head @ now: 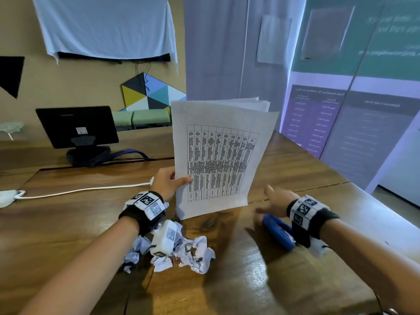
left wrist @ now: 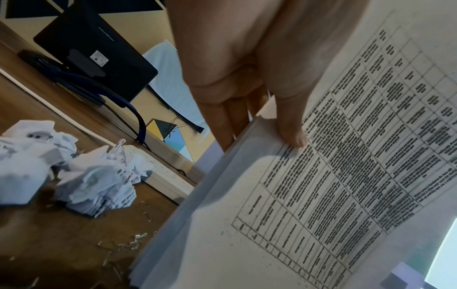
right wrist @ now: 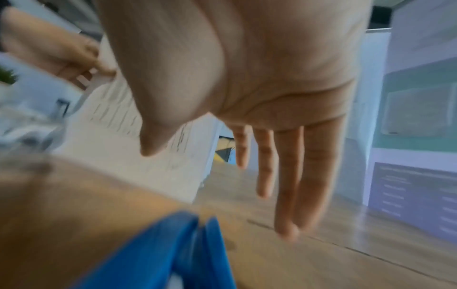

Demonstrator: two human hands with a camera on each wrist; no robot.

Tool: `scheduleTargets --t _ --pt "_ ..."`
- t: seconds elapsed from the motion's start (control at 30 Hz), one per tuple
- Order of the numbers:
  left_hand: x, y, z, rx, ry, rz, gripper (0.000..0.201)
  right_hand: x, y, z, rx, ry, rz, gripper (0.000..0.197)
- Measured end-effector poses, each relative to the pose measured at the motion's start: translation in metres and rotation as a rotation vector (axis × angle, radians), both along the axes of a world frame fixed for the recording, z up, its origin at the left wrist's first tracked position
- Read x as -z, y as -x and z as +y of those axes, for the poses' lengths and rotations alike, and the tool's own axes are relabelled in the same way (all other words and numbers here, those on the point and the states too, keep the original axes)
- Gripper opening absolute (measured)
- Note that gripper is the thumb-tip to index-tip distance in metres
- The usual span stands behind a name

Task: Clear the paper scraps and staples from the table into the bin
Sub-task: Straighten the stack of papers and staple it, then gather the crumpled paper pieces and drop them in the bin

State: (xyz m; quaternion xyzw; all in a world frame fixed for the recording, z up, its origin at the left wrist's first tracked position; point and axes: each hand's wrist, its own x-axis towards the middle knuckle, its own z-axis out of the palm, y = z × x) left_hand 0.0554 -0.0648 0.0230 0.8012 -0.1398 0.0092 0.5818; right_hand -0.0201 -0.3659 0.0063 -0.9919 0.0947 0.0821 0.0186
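My left hand (head: 169,181) grips a stack of printed sheets (head: 218,160) by its left edge and holds it upright, its bottom edge on the wooden table (head: 238,280). The thumb (left wrist: 291,133) presses on the front page (left wrist: 321,185). Crumpled paper scraps (head: 193,251) lie under my left wrist, and they appear again in the left wrist view as crumpled paper scraps (left wrist: 94,179) with loose staples (left wrist: 133,240) in front of them. My right hand (head: 276,201) hovers open, fingers (right wrist: 289,185) straight, over a blue stapler (head: 278,234). No bin is in view.
A black monitor (head: 77,127) stands at the back left with a blue strap at its base. A white cable (head: 79,190) runs across the table to a white plug block (head: 6,197). The table's right edge drops off beside a printed banner (head: 341,123).
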Motion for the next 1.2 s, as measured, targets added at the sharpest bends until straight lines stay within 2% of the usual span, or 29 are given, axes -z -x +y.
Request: scheduleTargets --t 0.07,0.13,0.2,0.3,0.4,0.53,0.6,0.67,0.77,0.87,0.97,1.03,1.2 --pt "-0.001 0.001 -0.003 0.002 0.015 0.001 0.019 -0.011 -0.019 0.005 -0.041 -0.286 -0.141 0.086" --pt "-0.006 0.002 -0.007 0.004 0.062 -0.004 0.018 -0.017 -0.031 0.011 -0.13 -0.521 -0.234 0.08" --pt "-0.016 0.003 -0.012 0.0 0.121 -0.023 0.013 -0.012 -0.041 0.013 -0.12 -0.71 -0.27 0.06" --pt "-0.035 -0.006 -0.017 0.015 0.141 -0.082 0.021 -0.01 -0.046 0.013 -0.033 -1.055 -0.361 0.012" --pt "-0.049 -0.018 -0.027 0.03 0.135 -0.101 0.018 -0.018 -0.046 0.014 -0.005 -1.242 -0.511 0.009" --pt "-0.046 -0.031 -0.048 -0.003 0.103 -0.115 0.018 -0.024 -0.058 0.002 0.086 -1.489 -0.587 0.014" --pt "-0.034 -0.04 -0.058 -0.008 0.075 -0.084 0.025 -0.022 -0.069 -0.008 0.141 -1.501 -0.579 0.023" --pt "-0.019 -0.052 -0.068 0.005 0.036 -0.005 0.033 -0.014 -0.081 -0.02 0.179 -1.426 -0.554 0.017" --pt "-0.004 -0.069 -0.084 0.05 -0.036 0.125 0.04 -0.006 -0.101 -0.035 0.229 -1.245 -0.507 0.012" --pt "0.006 -0.082 -0.1 0.132 -0.171 0.167 0.053 -0.002 -0.123 -0.049 0.287 -0.978 -0.435 0.031" --pt "0.009 -0.096 -0.113 0.2 -0.315 0.193 0.067 0.005 -0.145 -0.06 0.325 -0.855 -0.338 0.027" --pt "0.008 -0.106 -0.123 0.206 -0.371 0.219 0.068 0.011 -0.159 -0.065 0.353 -0.823 -0.288 0.023" --pt "0.022 -0.135 -0.139 0.129 -0.51 0.266 0.064 0.019 -0.188 -0.065 0.347 -0.737 -0.181 0.028"
